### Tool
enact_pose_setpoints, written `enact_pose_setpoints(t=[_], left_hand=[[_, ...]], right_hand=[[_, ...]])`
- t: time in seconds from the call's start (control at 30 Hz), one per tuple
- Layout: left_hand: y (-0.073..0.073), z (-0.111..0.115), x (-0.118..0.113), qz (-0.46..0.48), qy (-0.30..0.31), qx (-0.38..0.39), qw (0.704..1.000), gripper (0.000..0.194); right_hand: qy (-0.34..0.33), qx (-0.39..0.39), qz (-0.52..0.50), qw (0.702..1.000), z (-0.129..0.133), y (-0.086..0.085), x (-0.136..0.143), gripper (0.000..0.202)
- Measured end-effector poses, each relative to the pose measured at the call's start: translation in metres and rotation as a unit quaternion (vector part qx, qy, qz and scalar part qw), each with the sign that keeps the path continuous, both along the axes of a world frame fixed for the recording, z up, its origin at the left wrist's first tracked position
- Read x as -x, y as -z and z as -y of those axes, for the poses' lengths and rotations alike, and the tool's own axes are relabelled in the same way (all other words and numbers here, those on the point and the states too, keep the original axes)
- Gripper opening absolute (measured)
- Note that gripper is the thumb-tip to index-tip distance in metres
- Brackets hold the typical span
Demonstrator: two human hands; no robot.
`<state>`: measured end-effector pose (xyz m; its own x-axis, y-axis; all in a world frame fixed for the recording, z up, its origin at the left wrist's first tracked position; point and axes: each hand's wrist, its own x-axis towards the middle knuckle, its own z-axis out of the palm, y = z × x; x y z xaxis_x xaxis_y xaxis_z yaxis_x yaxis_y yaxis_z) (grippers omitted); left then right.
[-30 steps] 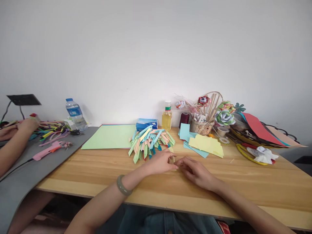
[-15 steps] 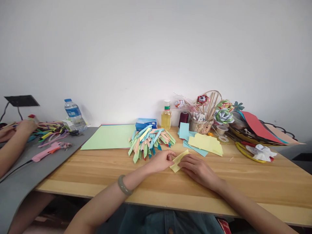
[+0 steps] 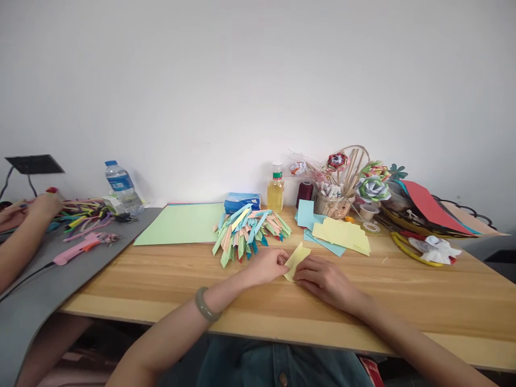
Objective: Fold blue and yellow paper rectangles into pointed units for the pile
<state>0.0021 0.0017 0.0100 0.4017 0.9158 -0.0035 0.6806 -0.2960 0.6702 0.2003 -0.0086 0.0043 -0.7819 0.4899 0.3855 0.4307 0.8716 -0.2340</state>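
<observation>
A yellow slip of paper (image 3: 297,259) is between my two hands, just above the wooden table (image 3: 226,301), its upper part bent upward. My left hand (image 3: 268,266) pinches its left edge between thumb and fingers. On the opposite side, my right hand (image 3: 322,277) grips the right edge with curled fingers. Beyond the left hand lies a heap of folded paper strips (image 3: 245,234) in green, blue, peach and yellow. Behind the right hand rest yellow paper slips (image 3: 344,235) overlapping blue paper slips (image 3: 306,214).
Green sheets (image 3: 179,226), a tissue pack (image 3: 242,201), a bottle of yellow liquid (image 3: 276,193) and a basket with paper flowers (image 3: 334,207) line the wall. At left, another person's hands (image 3: 42,207) work near a pink glue gun (image 3: 83,247). Coloured sheets (image 3: 435,207) lie at right.
The yellow slip has bent, its top edge now lifted and curled between my hands. My hands have barely shifted. The view has tilted slightly.
</observation>
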Motion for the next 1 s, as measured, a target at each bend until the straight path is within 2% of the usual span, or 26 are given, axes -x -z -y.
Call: enact_pose_setpoints(t=[0.17,0.37,0.57,1.0], left_hand=[[-0.007,0.005,0.001,-0.034,0.031,-0.001,0.999,0.019],[-0.004,0.005,0.003,-0.056,0.048,-0.005,0.997,0.016],[-0.005,0.008,0.002,-0.076,0.029,-0.002,0.997,0.016],[-0.002,0.007,0.001,-0.062,0.024,0.007,0.998,0.017]], right_hand=[[0.021,0.106,-0.038,0.993,-0.003,0.001,0.001,0.021],[0.085,0.191,-0.056,0.976,-0.002,-0.005,0.006,0.012],[0.125,0.205,-0.072,0.968,-0.001,-0.005,0.014,0.012],[0.142,0.218,-0.075,0.963,-0.007,0.001,0.015,0.012]])
